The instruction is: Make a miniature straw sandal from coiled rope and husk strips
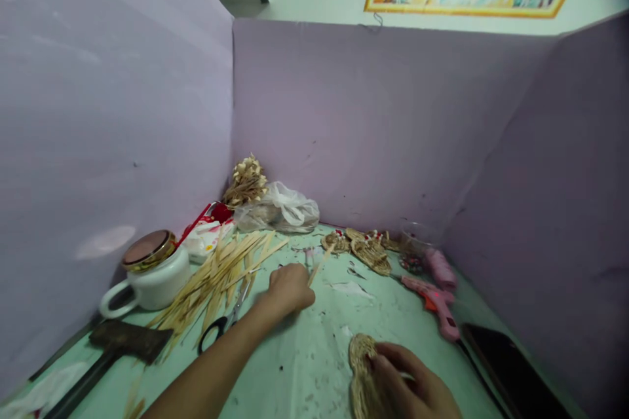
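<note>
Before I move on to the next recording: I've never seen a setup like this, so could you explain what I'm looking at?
There is no machine here, just a person's two bare hands. The single picture comes from a camera worn on the head, looking forward and down at a green table. The left hand reaches out, apparently pinching a pale strip. The right hand, nearer the camera, holds a braided piece. On the left lie loose strips, scissors, a hammer-like tool and a white mug; on the right, a pink glue gun.
</note>
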Demonstrator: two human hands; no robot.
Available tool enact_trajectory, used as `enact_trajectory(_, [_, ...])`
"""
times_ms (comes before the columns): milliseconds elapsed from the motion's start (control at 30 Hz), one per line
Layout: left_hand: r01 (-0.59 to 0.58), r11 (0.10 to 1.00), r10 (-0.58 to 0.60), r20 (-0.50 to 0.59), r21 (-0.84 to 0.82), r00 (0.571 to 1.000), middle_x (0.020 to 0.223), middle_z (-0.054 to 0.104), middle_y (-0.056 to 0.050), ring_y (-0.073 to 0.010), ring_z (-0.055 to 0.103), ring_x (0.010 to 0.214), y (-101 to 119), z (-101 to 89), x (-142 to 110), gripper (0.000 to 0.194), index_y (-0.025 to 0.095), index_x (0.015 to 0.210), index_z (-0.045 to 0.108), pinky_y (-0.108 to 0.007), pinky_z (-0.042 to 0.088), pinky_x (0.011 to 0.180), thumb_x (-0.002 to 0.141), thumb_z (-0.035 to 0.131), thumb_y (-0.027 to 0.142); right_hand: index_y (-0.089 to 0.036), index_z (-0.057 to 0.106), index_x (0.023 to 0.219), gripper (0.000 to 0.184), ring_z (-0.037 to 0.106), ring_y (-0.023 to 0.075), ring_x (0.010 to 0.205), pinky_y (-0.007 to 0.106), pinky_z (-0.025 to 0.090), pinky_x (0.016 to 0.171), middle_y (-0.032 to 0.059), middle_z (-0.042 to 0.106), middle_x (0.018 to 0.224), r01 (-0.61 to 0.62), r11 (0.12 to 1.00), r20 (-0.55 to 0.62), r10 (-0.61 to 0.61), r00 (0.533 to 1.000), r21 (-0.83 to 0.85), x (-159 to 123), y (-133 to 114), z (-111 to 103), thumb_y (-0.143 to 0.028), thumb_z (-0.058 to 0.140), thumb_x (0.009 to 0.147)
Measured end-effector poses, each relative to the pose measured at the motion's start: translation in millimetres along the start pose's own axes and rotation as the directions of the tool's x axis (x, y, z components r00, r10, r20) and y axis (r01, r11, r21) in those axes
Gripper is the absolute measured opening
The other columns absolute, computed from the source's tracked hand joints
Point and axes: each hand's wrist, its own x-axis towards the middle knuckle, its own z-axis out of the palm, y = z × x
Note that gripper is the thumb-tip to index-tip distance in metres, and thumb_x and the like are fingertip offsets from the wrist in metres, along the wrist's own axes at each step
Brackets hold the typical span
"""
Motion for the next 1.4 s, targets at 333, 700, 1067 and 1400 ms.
enact_trajectory(333, [-0.05, 0.724, 0.233, 0.175, -0.688, 0.957, 0.039, 0.041, 0.005, -0.0073, 0.038, 0.038, 5, -22.3, -4, 0.009, 0.015, 0.048, 0.048, -0.021, 0.034, 0.042, 0.051, 0.053, 0.022, -0.021, 0.067, 0.064, 0.033, 0.058, 0.0207, 0.06, 0.029, 0.041, 0.057, 0.0031, 0.066, 0.06, 0.22, 0.918, 0.263, -0.134, 0.955, -0.329, 10, -18, 21, -0.042, 0.045, 0.079])
enact_trajectory(700, [0.266, 0.362, 0.361, 0.397, -0.893, 0.844, 0.036, 0.044, 0.004, -0.0053, 0.038, 0.031, 13, -8.4, -8, 0.012, 0.013, 0.047, 0.048, -0.018, 0.028, 0.034, 0.045, 0.059, 0.019, -0.03, 0.063, 0.096, 0.033, 0.053, 0.0224, 0.092, 0.042, 0.039, 0.084, 0.0042, 0.064, 0.095, 0.81, 0.509, 0.135, -0.816, 0.561, -0.289, 49, -65, 22, -0.009, 0.055, 0.072])
enact_trajectory(1067, [0.038, 0.501, 0.339, 0.236, -0.865, 0.911, 0.037, 0.047, 0.003, -0.0057, 0.039, 0.033, 24, -8.4, -18, 0.013, 0.012, 0.045, 0.053, -0.019, 0.028, 0.037, 0.049, 0.063, 0.02, -0.019, 0.055, 0.069, 0.02, 0.05, 0.0114, 0.048, 0.027, 0.046, 0.055, -0.0044, 0.053, 0.052, -0.031, 0.695, 0.01, 0.035, 0.999, 0.718, 57, -60, 10, -0.032, 0.067, 0.063])
enact_trajectory(1400, [0.107, 0.675, 0.283, 0.39, -0.73, 0.876, 0.035, 0.048, 0.003, -0.0063, 0.036, 0.032, 37, 24.3, -25, 0.007, 0.012, 0.043, 0.056, -0.021, 0.03, 0.037, 0.046, 0.059, 0.018, -0.013, 0.056, 0.082, 0.019, 0.061, 0.016, 0.058, 0.028, 0.048, 0.057, 0.0035, 0.063, 0.06, -0.275, 0.452, 0.227, 0.159, 0.961, 0.848, 59, -53, 21, -0.03, 0.05, 0.076])
